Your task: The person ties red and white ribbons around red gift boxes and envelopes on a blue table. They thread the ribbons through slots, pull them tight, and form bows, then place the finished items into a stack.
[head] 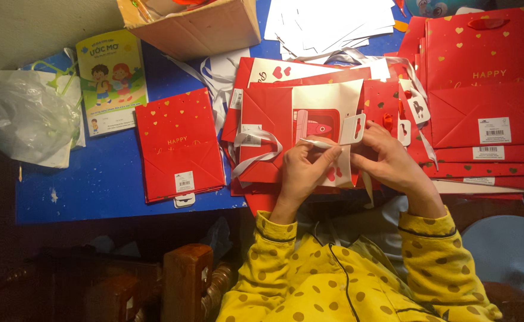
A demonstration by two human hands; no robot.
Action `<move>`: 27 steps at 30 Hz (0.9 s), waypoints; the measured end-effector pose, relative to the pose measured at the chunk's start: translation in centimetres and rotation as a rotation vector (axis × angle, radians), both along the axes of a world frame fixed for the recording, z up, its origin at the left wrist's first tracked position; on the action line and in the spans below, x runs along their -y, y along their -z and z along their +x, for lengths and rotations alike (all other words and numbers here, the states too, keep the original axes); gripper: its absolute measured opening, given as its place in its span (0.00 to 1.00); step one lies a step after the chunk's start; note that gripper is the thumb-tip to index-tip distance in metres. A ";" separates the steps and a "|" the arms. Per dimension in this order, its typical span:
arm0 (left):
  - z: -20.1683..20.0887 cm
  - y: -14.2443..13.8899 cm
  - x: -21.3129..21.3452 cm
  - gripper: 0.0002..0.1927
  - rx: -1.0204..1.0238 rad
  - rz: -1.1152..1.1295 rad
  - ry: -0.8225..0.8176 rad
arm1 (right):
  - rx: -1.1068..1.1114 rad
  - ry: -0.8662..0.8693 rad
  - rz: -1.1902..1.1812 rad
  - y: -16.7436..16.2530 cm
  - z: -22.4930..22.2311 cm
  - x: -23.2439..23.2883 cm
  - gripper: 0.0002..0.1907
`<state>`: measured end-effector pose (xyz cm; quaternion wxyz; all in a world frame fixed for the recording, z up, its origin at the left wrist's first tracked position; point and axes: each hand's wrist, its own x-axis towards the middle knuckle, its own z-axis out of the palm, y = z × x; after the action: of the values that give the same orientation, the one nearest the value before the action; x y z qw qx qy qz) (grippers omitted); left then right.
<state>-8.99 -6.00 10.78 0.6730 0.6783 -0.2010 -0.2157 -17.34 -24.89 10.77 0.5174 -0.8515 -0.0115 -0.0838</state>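
Blue tabletop fills the middle of the view, crowded with red paper goods, and the flat red gift bag with a white lining at the near edge serves as the landmark for everything else. Both hands meet over the near half of that bag. A white ribbon handle runs between them, lying across the bag's lining. The left hand rests on the bag's lower middle, fingers curled and closed in a pinch on one end of the ribbon, knuckles up, wrist bent back toward the body. The right hand sits just to the right of the bag's lining, fingers bent inward and thumb pressed in, gripping the ribbon near a white hang tag that stands up at the bag's right edge. Both forearms come up from below in yellow sleeves with brown dots.

Left of the bag lies a separate red bag with gold hearts; further left, a children's booklet and a crumpled clear plastic bag. Beyond the bag stand a cardboard box and loose white paper sheets. To its right, a stack of folded red bags overlaps.
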 end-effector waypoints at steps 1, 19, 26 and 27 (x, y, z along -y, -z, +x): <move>0.2 0.3 -0.1 0.08 0.026 0.003 0.005 | 0.029 0.001 -0.007 -0.1 0.1 -0.1 0.22; 0.2 -0.6 -0.4 0.07 0.057 -0.011 0.059 | -0.048 0.082 0.168 0.5 -0.2 -0.5 0.18; 0.3 1.1 0.2 0.14 0.010 -0.066 -0.063 | -0.038 0.079 0.125 0.0 -0.2 -0.5 0.17; 0.4 1.5 0.3 0.15 -0.018 -0.087 -0.066 | -0.019 0.077 0.125 -0.1 -0.2 -0.5 0.18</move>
<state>-8.59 -6.30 9.28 0.7103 0.6528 -0.1817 -0.1906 -17.50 -24.34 10.85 0.5662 -0.8180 0.0316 -0.0962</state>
